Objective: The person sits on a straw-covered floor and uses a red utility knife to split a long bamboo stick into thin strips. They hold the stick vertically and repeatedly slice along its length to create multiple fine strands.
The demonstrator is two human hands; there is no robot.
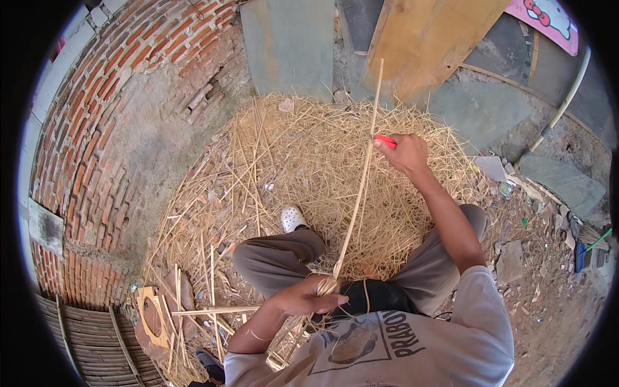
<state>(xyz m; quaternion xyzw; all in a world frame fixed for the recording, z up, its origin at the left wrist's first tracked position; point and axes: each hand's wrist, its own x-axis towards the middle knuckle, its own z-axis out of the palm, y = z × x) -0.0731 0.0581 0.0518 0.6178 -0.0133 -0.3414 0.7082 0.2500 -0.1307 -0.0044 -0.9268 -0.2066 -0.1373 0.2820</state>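
A long, thin, pale strip of bamboo [358, 200] rises from my lap and points away from me, bending slightly. My left hand [308, 297] is closed around its near end, by a black cloth or pad [380, 298] on my lap. Farther up the strip, my right hand [407, 153] grips a small red-handled knife [387, 141] with its tip against the strip. The blade is too small to make out clearly. Beyond the knife, the strip's far end stands free in the air. Thin curled fibres hang around my left wrist and lap.
A wide heap of straw-like shavings [309, 155] covers the ground ahead. Loose bamboo sticks [213, 277] lie at left, near a pale wooden frame [149, 316]. A brick wall [97, 148] bounds the left; leaning boards [290, 48] stand behind. My foot in a white clog [293, 219] rests on the shavings.
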